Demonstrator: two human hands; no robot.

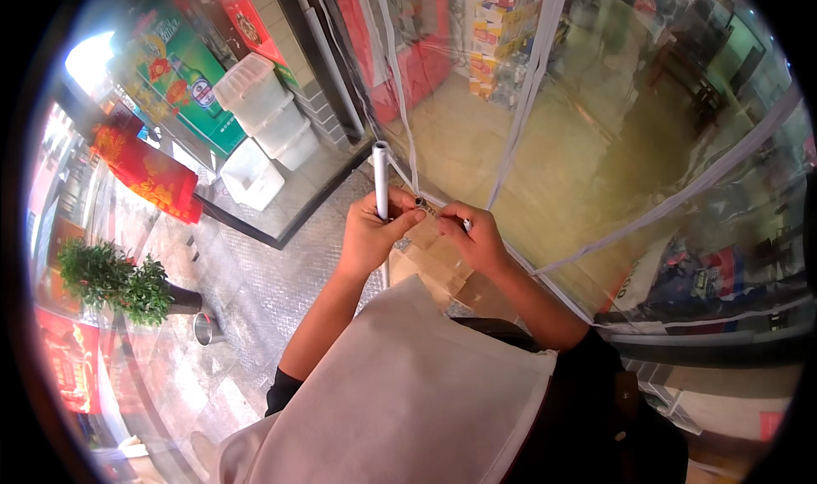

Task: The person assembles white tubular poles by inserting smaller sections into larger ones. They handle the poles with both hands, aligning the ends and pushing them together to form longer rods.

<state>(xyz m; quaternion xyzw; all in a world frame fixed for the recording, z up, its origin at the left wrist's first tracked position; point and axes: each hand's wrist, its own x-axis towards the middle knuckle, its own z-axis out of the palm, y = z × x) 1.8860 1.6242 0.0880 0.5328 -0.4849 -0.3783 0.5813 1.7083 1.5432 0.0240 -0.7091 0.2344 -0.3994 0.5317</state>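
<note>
A slim white tube point(381, 177) with an open upper end stands upright in my left hand point(370, 233), whose fingers wrap round it. Lower down, a thin pale length shows below that hand. Between the two hands is a small, dark, coil-like piece point(429, 211), close to my left thumb and fingertips. My right hand point(477, 235) is closed, its fingertips pinched at the near end of this piece. A short white round end point(467, 224) pokes out between the right fingers; what it belongs to is hidden.
Clear plastic curtain strips point(519, 101) with white edges hang just ahead and right. Flattened cardboard point(438, 267) lies below my hands. White plastic bins point(264, 101) are stacked at the upper left. A potted plant point(119, 280) and a metal bucket point(206, 328) stand at left.
</note>
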